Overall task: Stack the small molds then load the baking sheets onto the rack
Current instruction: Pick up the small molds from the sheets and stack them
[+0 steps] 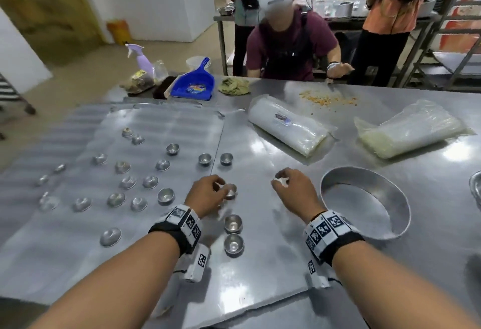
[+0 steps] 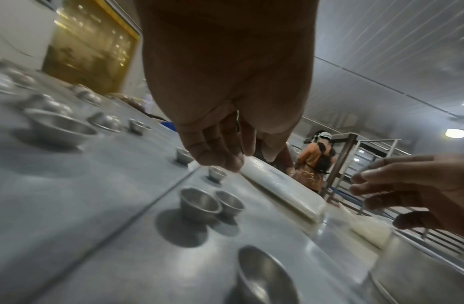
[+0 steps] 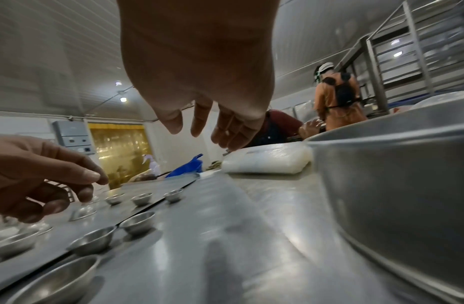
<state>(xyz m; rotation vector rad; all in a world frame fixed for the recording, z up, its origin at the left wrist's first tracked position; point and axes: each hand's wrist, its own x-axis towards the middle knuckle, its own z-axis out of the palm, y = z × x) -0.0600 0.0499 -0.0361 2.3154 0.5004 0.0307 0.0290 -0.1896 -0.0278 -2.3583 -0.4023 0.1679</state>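
The left hand [image 1: 205,193] hangs with loosely curled fingers just beside a small round upright metal mold [image 1: 230,191] on the flat steel baking sheet [image 1: 260,250]; the right hand [image 1: 291,188], fingers relaxed, hovers further right, holding nothing.

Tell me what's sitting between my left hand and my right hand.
One upright small mold, just off the left hand's fingertips. From there to the right hand there is only bare baking sheet. The head view shows it.
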